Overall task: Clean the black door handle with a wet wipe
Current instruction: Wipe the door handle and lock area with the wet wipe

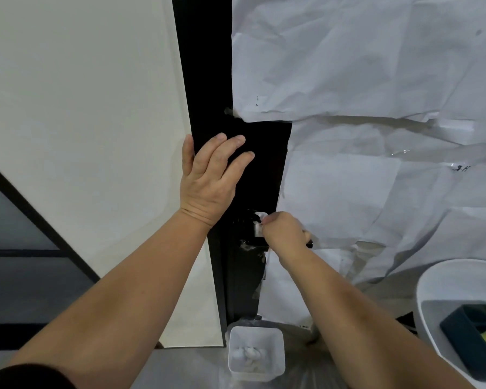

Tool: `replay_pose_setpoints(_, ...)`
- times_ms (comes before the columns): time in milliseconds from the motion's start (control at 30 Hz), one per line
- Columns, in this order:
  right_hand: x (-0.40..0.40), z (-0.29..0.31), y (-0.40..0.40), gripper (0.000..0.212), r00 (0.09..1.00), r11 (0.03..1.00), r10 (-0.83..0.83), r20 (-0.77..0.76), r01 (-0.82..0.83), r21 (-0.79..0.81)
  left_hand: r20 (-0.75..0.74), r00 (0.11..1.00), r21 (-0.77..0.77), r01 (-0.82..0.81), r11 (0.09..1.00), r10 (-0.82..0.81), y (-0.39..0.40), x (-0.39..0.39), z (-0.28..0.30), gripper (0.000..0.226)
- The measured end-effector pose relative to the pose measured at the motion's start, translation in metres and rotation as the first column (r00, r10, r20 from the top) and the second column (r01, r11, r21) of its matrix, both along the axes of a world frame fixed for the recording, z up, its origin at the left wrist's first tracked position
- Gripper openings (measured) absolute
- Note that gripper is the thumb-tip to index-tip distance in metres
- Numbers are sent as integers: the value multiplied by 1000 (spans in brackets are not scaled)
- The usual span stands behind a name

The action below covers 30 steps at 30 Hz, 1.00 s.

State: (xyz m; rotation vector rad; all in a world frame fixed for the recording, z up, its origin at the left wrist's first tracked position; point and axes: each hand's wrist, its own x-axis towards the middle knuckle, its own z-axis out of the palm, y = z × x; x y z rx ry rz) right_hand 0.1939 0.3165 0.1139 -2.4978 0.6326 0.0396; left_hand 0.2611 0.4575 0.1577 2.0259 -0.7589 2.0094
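Observation:
The black door handle (pixel 250 230) juts from the black door frame (pixel 205 80) at mid-height; only its inner part and a black tip right of my right hand show. My right hand (pixel 285 234) wraps around the handle with a white wet wipe (pixel 258 228) pinched against it; only a small corner of the wipe shows. My left hand (pixel 208 178) lies flat with straight fingers on the black frame above the handle.
White paper sheets (pixel 376 66) cover the door to the right of the frame. A white wall panel (pixel 82 108) stands to the left. On the floor below sits a small white bin (pixel 256 352) with crumpled wipes. A white tub (pixel 438 276) with a dark tray sits bottom right.

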Motion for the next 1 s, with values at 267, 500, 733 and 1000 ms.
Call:
replay_pose_setpoints(267,1,9,-2,14,985,996,83,-153,-87,-17,1,1000,3,-5,1000,5,0,-1,0,28)
replay_pose_setpoints(500,-3,13,-2,22,992,995,86,-87,-81,61,-5,1000,4,-4,1000,4,0,-1,0,29)
replay_pose_setpoints(733,-21,-25,8,38,836,926,328,440,-192,-326,3,1000,4,-10,1000,10,1,0,-1,30)
replay_pose_setpoints(1000,-15,-21,7,31,784,940,343,517,-286,-188,4,1000,14,-14,1000,14,1,1,-1,32)
